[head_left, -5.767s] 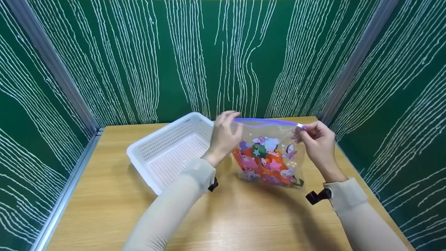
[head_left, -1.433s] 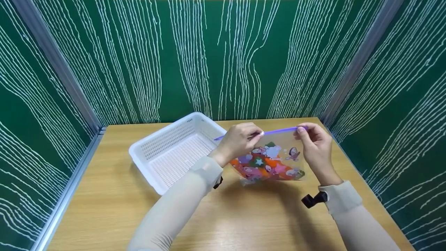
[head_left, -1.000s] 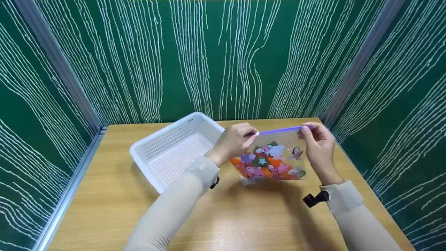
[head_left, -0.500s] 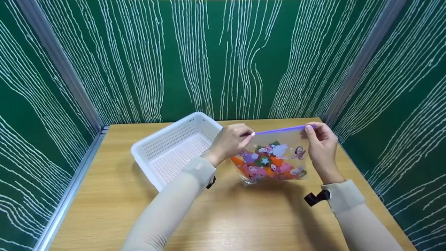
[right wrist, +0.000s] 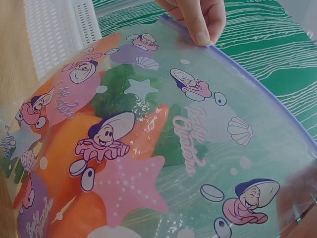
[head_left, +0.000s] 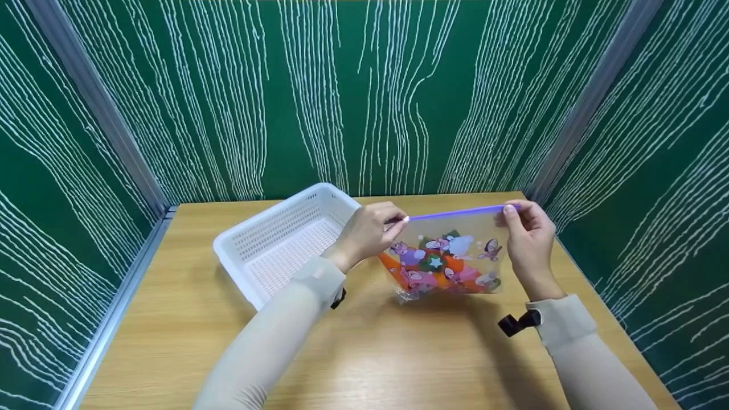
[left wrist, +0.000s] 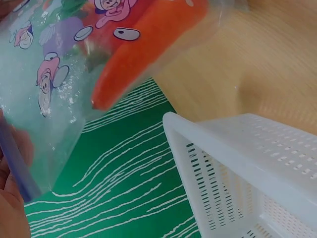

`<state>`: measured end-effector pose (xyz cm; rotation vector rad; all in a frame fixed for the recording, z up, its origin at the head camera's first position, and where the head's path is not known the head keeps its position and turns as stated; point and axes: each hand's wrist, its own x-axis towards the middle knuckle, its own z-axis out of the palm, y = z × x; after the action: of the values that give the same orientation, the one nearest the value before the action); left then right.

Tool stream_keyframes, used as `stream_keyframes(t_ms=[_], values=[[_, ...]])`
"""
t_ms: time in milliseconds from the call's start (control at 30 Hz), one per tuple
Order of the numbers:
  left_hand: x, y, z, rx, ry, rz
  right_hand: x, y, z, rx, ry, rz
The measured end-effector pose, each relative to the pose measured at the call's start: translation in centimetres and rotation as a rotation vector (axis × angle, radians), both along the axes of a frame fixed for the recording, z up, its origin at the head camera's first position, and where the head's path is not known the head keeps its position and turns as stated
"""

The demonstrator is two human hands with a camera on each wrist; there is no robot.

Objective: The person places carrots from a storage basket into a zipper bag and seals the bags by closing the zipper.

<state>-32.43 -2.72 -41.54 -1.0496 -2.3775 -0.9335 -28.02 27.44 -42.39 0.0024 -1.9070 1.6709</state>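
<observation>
A clear zip bag (head_left: 444, 256) printed with cartoon oysters and stars hangs between my hands, its lower edge close over the table. Orange carrots (left wrist: 148, 47) and something green (right wrist: 116, 94) show through the plastic. My left hand (head_left: 370, 230) pinches the small white slider (head_left: 406, 219) at the left part of the purple zip strip (head_left: 455, 213). At the strip's right end, my right hand (head_left: 529, 236) grips the top corner between thumb and fingers. The strip runs straight between the two hands; its left end is hidden behind my left hand.
A white perforated plastic basket (head_left: 228, 236) stands at an angle on the wooden table (head_left: 364, 364), just left of the bag and partly behind my left arm. Green panels (head_left: 296, 114) with white wavy lines enclose the table's back and sides, with metal posts (head_left: 108, 108) at the corners.
The white slider has gone from the strip's right end by my right hand to its left part, drawn along by my left hand. My right hand has shifted slightly right.
</observation>
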Motion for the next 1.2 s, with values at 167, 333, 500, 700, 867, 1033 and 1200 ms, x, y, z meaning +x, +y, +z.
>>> stream_keyframes(t_ms=[167,333,500,700,867,1033,1200], values=[[0.1,-0.4,-0.2,0.0,-0.01,0.01,0.0,0.2,-0.3,-0.02,-0.005,-0.011],[0.0,-0.8,-0.3,-0.003,-0.019,0.016,-0.1,0.4,-0.5,-0.03,-0.009,-0.015],[0.0,-1.3,-0.3,-0.007,-0.028,0.023,-0.2,0.7,-0.5,-0.031,-0.022,-0.025],[0.0,-1.9,-0.3,-0.017,-0.027,0.027,-0.2,0.9,-0.5,-0.031,-0.031,-0.033],[-0.1,-2.3,-0.4,-0.015,-0.005,0.027,-0.2,1.0,-0.4,-0.041,-0.027,-0.035],[-0.3,-2.6,-0.6,-0.019,0.026,0.023,-0.3,1.2,-0.4,-0.079,-0.016,-0.042],[-0.4,-2.9,-0.6,-0.007,0.023,0.026,-0.3,1.4,-0.4,-0.102,-0.026,-0.042]])
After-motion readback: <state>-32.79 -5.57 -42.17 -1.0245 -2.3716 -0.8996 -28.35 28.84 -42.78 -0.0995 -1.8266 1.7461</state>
